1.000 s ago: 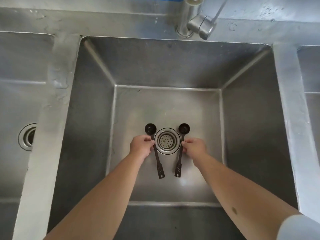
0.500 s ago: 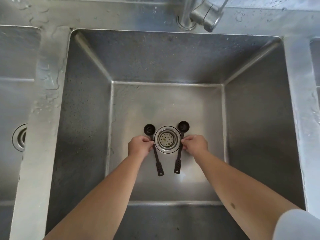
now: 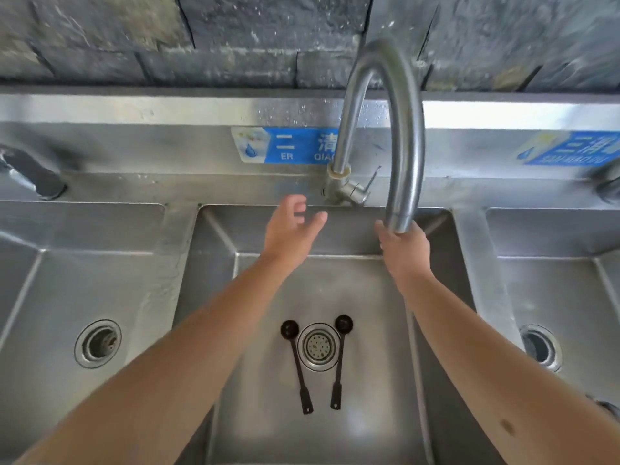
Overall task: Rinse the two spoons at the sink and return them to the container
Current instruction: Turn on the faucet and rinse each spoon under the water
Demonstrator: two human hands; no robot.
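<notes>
**Both hands up at the tap; spoons lie untouched on the basin floor**

Two black spoons rest flat in the middle sink basin, one on each side of the drain strainer. Left spoon: bowl away from the person, handle running back toward them and angling slightly inward. Right spoon: same lie, mirrored. Handle ends sit near each other, bowls apart, strainer between them. Neither spoon touches a hand.

Left hand hovers over the far basin edge, fingers spread and loosely extended, holding nothing, pointing toward the tap lever at the faucet base. Right hand is at the outlet of the faucet spout; fingers are at the spout's tip, mostly hidden behind it, so whether they grip or merely touch I cannot tell.

Key relation: spoons lie well below and nearer the person than both hands, long axes roughly in line with the forearms. No water visible from the spout. The outlet hangs over the far part of the basin, the spoons further toward the person. Judgement: water wants turning on next; left hand is nearer the lever.

Around: neighbouring basins left and right, each with a drain; blue labels on the backsplash; stone wall above. Container not in view. Nothing blocks the reach down.
</notes>
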